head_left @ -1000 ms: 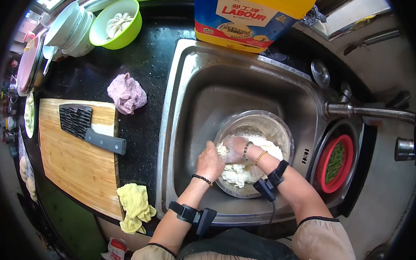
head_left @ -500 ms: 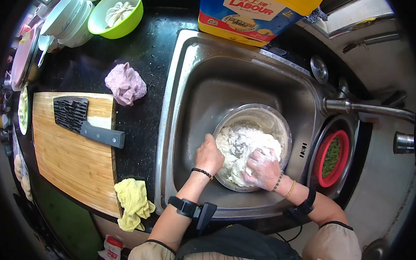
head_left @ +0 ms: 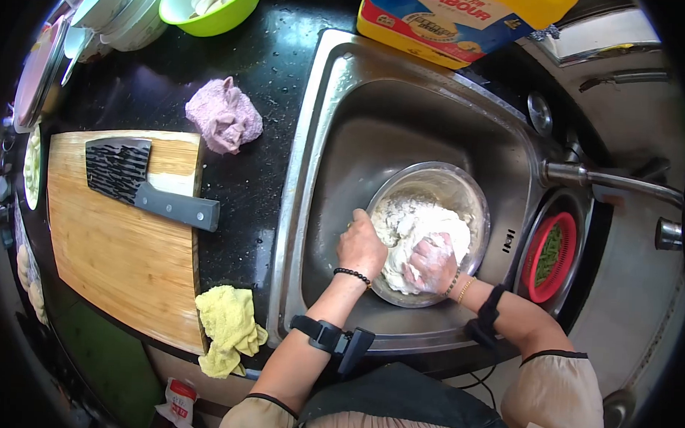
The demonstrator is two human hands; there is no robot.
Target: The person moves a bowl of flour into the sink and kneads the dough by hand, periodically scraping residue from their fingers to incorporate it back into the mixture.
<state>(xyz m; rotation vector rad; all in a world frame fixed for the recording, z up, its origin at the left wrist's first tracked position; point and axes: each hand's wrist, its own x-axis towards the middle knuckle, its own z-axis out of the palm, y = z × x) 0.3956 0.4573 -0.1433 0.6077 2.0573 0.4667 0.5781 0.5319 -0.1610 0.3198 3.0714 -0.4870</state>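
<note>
A metal bowl (head_left: 478, 211) stands in the steel sink, holding white floury dough (head_left: 421, 224) that is partly loose and crumbly. My left hand (head_left: 361, 246) is closed round the bowl's left rim, thumb up at the edge. Inside the bowl, my right hand (head_left: 434, 261), coated in flour, presses into the dough with its fingers bent round it. The dough hides part of those fingers.
Left of the sink (head_left: 293, 212) lie a cutting board (head_left: 122, 259) with a cleaver (head_left: 177, 207), a pink cloth (head_left: 224, 118) and a yellow cloth (head_left: 229, 327). A green bowl (head_left: 213, 21), a yellow-blue package (head_left: 447, 25), a faucet (head_left: 615, 180) and a red basket (head_left: 563, 263) surround it.
The view has shifted, so the counter items and sink appear slightly moved. My right hand remains in the dough, which looks more heaped around it. My left hand still holds the rim.
</note>
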